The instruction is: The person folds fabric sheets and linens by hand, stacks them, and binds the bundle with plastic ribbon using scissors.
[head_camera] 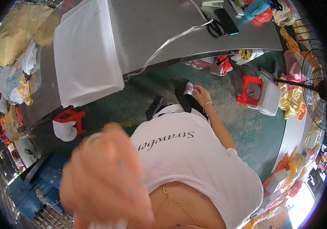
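Note:
Raised close to the camera, my left hand [106, 174] is large and blurred at the lower left. Its fingers look bent, and whether anything is in them cannot be made out. My right hand [202, 96] hangs low beside my leg, a pale bracelet [207, 106] at the wrist. Its fingertips overlap a pink-and-white patterned shoe or sock [189, 88] in the picture; contact is unclear. Before me stands a grey table [152, 31] bearing a stack of white sheets [86, 54]. Black-handled scissors [216, 28] lie by a black phone [226, 21].
A white strip [166, 43] trails over the table's front edge. Red-and-white stools stand left [68, 123] and right [259, 93]. A wire-caged fan [314, 86] is at the right. Blue containers [46, 183] sit lower left. Coloured fabric [292, 68] hangs or lies along the right.

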Tool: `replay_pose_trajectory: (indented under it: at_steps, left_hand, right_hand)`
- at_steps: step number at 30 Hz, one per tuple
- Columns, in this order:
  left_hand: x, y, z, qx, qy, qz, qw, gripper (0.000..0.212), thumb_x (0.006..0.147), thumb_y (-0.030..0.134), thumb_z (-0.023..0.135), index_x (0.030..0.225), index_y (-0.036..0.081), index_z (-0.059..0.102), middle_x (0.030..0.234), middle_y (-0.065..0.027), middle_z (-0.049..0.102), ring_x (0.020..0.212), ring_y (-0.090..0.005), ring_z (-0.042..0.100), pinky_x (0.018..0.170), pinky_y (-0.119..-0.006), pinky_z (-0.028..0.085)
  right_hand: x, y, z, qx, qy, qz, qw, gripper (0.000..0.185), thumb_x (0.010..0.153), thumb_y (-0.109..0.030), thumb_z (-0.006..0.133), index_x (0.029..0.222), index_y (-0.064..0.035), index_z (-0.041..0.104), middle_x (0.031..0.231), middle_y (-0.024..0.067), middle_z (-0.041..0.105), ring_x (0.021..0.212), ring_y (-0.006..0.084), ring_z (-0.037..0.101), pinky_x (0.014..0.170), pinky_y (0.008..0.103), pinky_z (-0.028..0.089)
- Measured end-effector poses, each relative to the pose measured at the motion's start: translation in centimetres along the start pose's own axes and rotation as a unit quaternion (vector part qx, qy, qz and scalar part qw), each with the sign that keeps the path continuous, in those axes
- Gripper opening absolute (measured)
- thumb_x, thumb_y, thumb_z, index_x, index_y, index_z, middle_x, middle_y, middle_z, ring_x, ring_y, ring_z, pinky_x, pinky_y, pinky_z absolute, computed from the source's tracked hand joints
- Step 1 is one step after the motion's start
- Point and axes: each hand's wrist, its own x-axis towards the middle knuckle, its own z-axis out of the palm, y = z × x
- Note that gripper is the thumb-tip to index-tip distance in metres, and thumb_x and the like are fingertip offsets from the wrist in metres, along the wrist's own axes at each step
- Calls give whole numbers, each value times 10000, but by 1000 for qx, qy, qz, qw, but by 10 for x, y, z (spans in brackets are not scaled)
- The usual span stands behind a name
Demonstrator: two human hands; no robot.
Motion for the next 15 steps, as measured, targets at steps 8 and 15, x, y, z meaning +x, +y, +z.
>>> replay_pose_trajectory:
  at_steps: [8,15]
  left_hand:
    - [-186,-140,-187,804,113,-339,476,625,643,166,591,1180,-5,321,1190,-196,364,1050,-351,389,884,-403,312]
    - [-176,-139,-181,857,10,-379,350,741,580,121,544,1257,71,246,1236,-181,322,1098,-324,357,869,-442,312]
  right_hand:
    - [20,19,-59,-4,31,6,1000,236,761,-195,511,978,-107,542,819,119,602,749,254,585,674,335,450]
    - [23,56,-96,3,72,77,994,271,756,-215,514,1005,-112,537,854,121,597,798,257,575,704,341,438]
